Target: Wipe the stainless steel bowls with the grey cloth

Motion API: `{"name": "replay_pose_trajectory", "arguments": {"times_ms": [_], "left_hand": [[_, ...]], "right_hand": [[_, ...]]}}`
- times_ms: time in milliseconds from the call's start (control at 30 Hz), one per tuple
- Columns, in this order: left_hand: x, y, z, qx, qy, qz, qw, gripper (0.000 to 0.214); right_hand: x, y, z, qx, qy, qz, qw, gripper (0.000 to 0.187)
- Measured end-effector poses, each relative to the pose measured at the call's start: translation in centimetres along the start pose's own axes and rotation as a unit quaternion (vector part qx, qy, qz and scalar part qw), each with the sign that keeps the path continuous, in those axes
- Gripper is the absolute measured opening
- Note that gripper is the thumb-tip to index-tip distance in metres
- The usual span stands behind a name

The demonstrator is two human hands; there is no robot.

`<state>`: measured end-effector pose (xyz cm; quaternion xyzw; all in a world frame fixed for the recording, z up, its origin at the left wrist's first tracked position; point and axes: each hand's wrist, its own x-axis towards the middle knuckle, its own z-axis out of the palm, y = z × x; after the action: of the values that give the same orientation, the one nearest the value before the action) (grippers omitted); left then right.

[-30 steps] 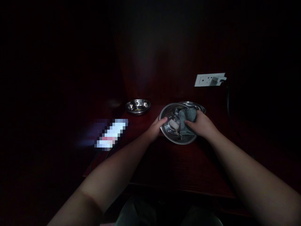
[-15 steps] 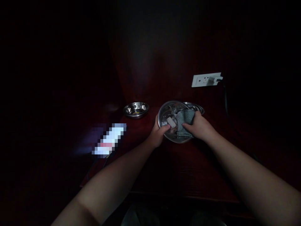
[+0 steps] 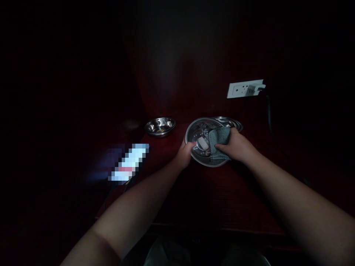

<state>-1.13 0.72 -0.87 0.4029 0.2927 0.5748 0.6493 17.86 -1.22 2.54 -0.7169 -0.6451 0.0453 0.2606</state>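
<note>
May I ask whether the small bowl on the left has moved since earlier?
No: the small bowl keeps its place, left of and below the wall socket; only the view shifted slightly.

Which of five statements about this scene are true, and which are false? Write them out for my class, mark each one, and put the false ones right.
1. The left hand grips the held bowl at its rim. True.
2. The right hand holds a wooden spoon. False: it holds a grey-green cloth.
3. A whitish patch shows inside the held bowl. True.
4. The shallow metal bowl left of the hands stands upside down. False: its open side faces up.
5. A plug sits in the white wall socket. True.
</note>
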Motion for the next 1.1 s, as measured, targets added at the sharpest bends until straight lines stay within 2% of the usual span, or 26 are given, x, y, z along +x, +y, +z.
{"name": "replay_pose_trajectory", "arguments": {"times_ms": [100,233,333,733,1100], "left_hand": [[0.6,-0.6,-0.2,-0.01,-0.002,-0.013,1.0,0.029],[1.1,-1.2,-0.3,-0.028,0.02,-0.049,0.998,0.031],[1.3,-1.4,-0.3,-0.029,0.032,-0.058,0.997,0.033],[1.5,-1.3,-0.1,-0.015,-0.009,-0.03,0.999,0.029],[1.4,-1.5,-0.3,-0.017,0.004,-0.047,0.999,0.034]], "right_hand": [[0.1,0.1,0.1,0.011,-0.004,-0.006,1.0,0.065],[0.4,0.2,0.0,0.025,-0.014,0.006,1.0,0.045],[0.5,0.3,-0.1,0.024,-0.02,0.001,1.0,0.037],[0.4,0.1,-0.2,-0.011,-0.002,0.0,1.0,0.035],[0.4,0.2,-0.1,-0.033,-0.005,-0.01,0.999,0.043]]}}
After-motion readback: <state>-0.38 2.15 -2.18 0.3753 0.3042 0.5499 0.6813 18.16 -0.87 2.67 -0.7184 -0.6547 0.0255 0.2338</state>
